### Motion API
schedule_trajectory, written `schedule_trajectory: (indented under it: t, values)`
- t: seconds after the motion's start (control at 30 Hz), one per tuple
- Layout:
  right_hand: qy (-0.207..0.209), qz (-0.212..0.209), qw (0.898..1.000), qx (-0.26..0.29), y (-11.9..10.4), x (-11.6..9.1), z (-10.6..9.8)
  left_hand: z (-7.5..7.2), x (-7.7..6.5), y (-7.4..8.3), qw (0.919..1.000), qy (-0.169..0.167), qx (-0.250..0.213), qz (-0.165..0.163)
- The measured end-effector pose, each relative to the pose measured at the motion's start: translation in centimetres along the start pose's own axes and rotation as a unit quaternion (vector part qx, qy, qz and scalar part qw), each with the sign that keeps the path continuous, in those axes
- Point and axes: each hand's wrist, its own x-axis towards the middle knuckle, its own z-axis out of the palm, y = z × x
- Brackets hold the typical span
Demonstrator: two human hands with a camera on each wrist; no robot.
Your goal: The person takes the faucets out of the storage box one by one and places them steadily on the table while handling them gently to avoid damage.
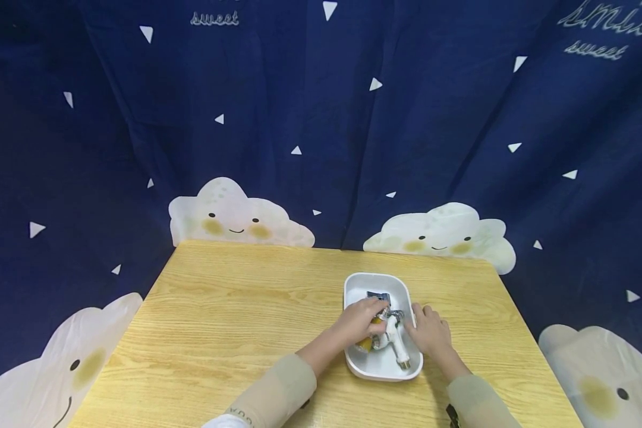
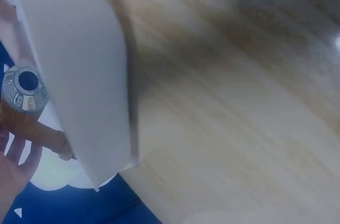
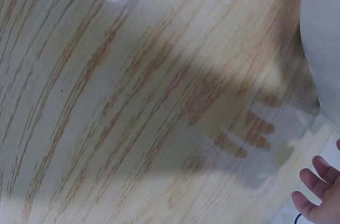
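A white rectangular tray [image 1: 382, 375] stands on the table. My left hand [image 1: 359, 320] reaches into it from the left and grips a yellow-orange, tap-shaped piece [image 1: 364, 344]. In the left wrist view this piece [image 2: 40, 132] shows a round chrome collar with a hole, and fingers [image 2: 33, 157] bend around its body. To its right in the tray lies a white tap [image 1: 396, 342] with a brass threaded end. My right hand [image 1: 430, 331] is at the tray's right rim, its fingers extended and apart; whether it touches the rim I cannot tell.
A small dark blue item [image 1: 378, 295] lies at the tray's far end, partly covered by the left hand. Metal parts [image 1: 397, 314] sit beside it. The wooden table [image 1: 235, 309] extends on both sides, and a navy curtain [image 1: 278, 119] with clouds hangs behind.
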Motion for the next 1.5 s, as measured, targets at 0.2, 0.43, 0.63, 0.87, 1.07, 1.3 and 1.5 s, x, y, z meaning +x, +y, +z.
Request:
schedule_trajectory:
  t: [0.2, 0.43, 0.63, 0.87, 1.07, 1.3, 1.5]
  values:
    - [-0.001, 0.003, 1.000, 0.000, -0.1, 0.0, 0.0, -1.2, 0.8, -0.3, 0.9994, 0.018, 0.029, 0.009]
    - [0.001, 0.006, 1.000, -0.005, 0.0, 0.0, 0.2, -2.8, 1.3, -0.8, 0.9964, 0.031, 0.078, 0.012]
    - [0.006, 0.004, 1.000, -0.004, 0.0, 0.0, 0.3, -3.9, 1.3, -1.7, 0.9922, 0.024, 0.123, -0.001]
    - [0.007, 0.004, 1.000, -0.002, -0.2, -0.1, 0.2, -4.5, 1.3, -3.1, 0.9836, 0.040, 0.176, -0.010]
    - [0.005, 0.005, 1.000, 0.000, -0.1, -0.1, 0.2, -4.5, 1.1, -4.9, 0.9771, 0.040, 0.205, -0.041]
    - [-0.003, 0.008, 1.000, -0.006, 0.0, 0.0, 0.1, -3.8, 0.8, -6.9, 0.9745, 0.002, 0.204, -0.092]
    - [0.002, 0.002, 1.000, -0.007, -0.2, 0.0, -0.1, -2.8, 0.1, -8.3, 0.9717, -0.003, 0.209, -0.109]
